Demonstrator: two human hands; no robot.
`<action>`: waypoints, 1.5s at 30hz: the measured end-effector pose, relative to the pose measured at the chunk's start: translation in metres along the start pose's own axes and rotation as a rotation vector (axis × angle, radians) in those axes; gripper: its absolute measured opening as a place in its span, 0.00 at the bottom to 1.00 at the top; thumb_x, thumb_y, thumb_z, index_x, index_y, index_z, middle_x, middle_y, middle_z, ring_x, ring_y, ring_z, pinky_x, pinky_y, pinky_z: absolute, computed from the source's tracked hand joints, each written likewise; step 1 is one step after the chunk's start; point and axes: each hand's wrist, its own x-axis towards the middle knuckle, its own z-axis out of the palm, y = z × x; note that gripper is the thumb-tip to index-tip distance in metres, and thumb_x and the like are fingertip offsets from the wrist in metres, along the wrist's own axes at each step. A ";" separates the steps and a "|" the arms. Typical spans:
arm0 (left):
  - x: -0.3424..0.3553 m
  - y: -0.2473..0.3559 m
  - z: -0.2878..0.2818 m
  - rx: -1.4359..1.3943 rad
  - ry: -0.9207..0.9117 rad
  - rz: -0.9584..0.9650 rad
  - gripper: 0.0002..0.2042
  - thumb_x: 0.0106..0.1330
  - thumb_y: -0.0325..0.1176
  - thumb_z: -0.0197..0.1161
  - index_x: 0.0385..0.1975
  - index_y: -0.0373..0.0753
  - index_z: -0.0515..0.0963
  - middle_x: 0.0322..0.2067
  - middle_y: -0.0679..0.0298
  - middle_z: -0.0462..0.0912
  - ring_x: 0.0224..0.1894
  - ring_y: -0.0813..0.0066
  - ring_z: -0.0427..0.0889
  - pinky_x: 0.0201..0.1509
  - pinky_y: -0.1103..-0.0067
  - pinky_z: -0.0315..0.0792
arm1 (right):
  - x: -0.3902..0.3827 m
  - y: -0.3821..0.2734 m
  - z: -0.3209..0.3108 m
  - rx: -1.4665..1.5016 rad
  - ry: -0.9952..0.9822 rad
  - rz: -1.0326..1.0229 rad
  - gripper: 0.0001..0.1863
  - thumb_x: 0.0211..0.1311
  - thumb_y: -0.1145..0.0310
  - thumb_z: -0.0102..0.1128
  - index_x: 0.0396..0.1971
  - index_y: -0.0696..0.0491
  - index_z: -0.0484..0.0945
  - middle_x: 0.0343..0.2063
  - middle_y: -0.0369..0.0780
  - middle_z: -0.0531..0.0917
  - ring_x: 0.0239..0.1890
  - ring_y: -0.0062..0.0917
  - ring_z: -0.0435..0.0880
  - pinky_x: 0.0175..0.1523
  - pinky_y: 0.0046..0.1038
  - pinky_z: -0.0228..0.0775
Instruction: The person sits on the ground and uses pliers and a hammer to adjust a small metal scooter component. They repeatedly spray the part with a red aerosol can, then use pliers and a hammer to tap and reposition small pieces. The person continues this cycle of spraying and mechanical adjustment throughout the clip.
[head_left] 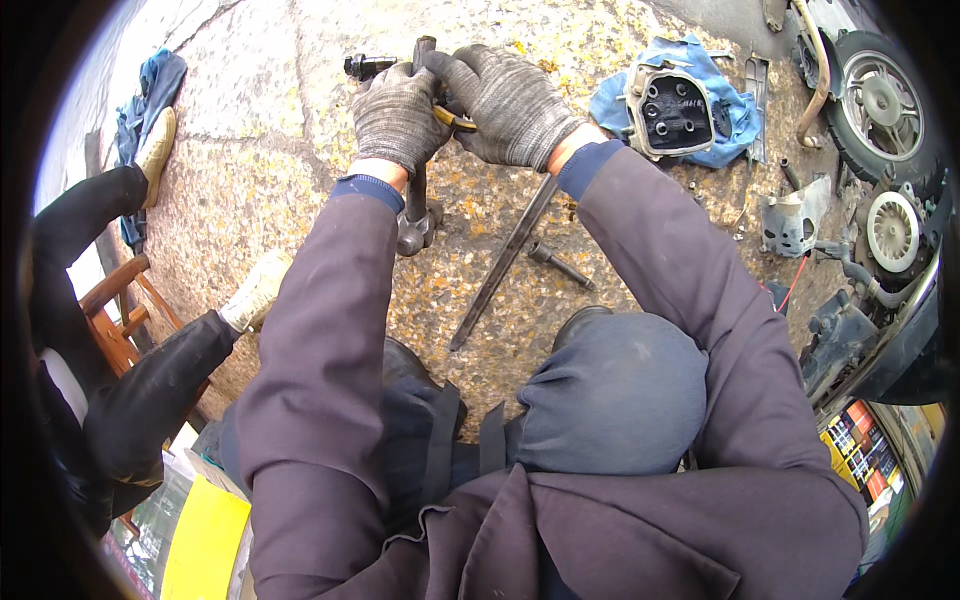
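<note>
My left hand [396, 122], in a grey knitted glove, is closed, its fingers mostly hidden under it. A black ribbed cylindrical part [367, 67] sticks out past its far left side. Close beside it, my right hand [510, 108], gloved alike, curls around a tool with a yellow-and-black handle [455, 120]; the tool's other end is hidden between the hands. A hammer [414, 236] lies with its metal head toward me, and its shaft runs up under my left hand. Nearer me are a long flat metal bar [500, 268] and a short dark bolt-like rod [562, 266].
At the far right, an engine cover [672, 110] rests on a blue cloth [738, 118]. A wheel [880, 98], a fan-like part [893, 232] and other vehicle parts line the right. Another person's legs [160, 370] and a wooden stool [115, 300] are on the left.
</note>
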 end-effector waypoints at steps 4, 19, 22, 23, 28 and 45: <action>-0.006 0.003 0.000 -0.051 0.081 0.013 0.17 0.55 0.42 0.72 0.42 0.43 0.81 0.42 0.55 0.80 0.47 0.55 0.80 0.50 0.62 0.75 | -0.039 0.005 -0.013 0.133 0.142 0.196 0.41 0.49 0.57 0.74 0.63 0.53 0.67 0.50 0.48 0.78 0.55 0.41 0.78 0.60 0.38 0.73; -0.016 0.006 -0.005 -0.120 0.115 -0.200 0.23 0.50 0.40 0.75 0.47 0.45 0.81 0.45 0.56 0.82 0.46 0.54 0.82 0.51 0.65 0.77 | -0.123 0.000 0.016 -0.347 -0.880 -0.063 0.13 0.64 0.67 0.54 0.47 0.45 0.80 0.46 0.38 0.81 0.55 0.32 0.78 0.57 0.41 0.71; -0.018 0.007 -0.005 -0.155 0.148 -0.200 0.20 0.53 0.41 0.74 0.46 0.44 0.82 0.44 0.56 0.82 0.47 0.54 0.81 0.51 0.64 0.76 | -0.137 -0.004 -0.001 -0.327 -1.016 -0.003 0.14 0.62 0.66 0.60 0.48 0.45 0.79 0.45 0.39 0.82 0.55 0.33 0.78 0.55 0.39 0.74; -0.018 0.007 -0.005 -0.176 0.139 -0.206 0.20 0.53 0.41 0.73 0.45 0.44 0.82 0.44 0.56 0.82 0.47 0.54 0.81 0.51 0.64 0.76 | -0.144 -0.002 -0.010 -0.350 -1.061 -0.036 0.15 0.61 0.65 0.62 0.48 0.46 0.79 0.45 0.39 0.82 0.54 0.34 0.79 0.56 0.40 0.73; -0.018 0.008 -0.005 -0.123 0.113 -0.233 0.19 0.55 0.42 0.72 0.46 0.46 0.81 0.45 0.56 0.82 0.47 0.55 0.81 0.51 0.63 0.76 | -0.220 -0.009 -0.073 0.118 -0.941 0.467 0.12 0.55 0.63 0.62 0.38 0.52 0.79 0.30 0.48 0.83 0.40 0.44 0.83 0.46 0.46 0.74; -0.036 0.002 -0.005 -0.197 -0.032 -0.538 0.26 0.58 0.45 0.71 0.57 0.48 0.77 0.45 0.54 0.84 0.45 0.55 0.85 0.51 0.65 0.77 | -0.175 -0.040 -0.052 0.259 0.040 0.410 0.06 0.61 0.72 0.60 0.36 0.54 0.75 0.26 0.49 0.79 0.31 0.48 0.81 0.35 0.45 0.71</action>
